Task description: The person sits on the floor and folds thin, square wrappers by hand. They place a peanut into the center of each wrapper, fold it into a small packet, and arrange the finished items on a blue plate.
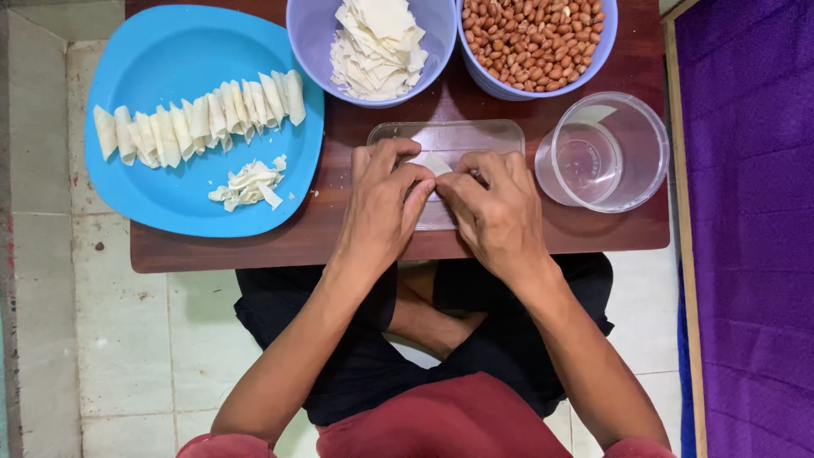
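My left hand [383,203] and my right hand [494,206] meet over a clear rectangular lid [449,136] on a low brown table [339,242]. Both pinch a small pale dough wrapper [434,162] between their fingertips; most of it is hidden by my fingers. Just beyond the lid stands a lilac bowl [309,34] holding a pile of flat wrappers [377,47], and beside it a second bowl [604,53] full of peanuts [530,38].
A blue plate [161,182] at the left carries a row of rolled wrappers [199,123] and a small heap of scraps [248,183]. A clear round container [604,151] sits at the right. A purple cloth [750,229] lies beyond the table's right edge; tiled floor [110,339] is at the left.
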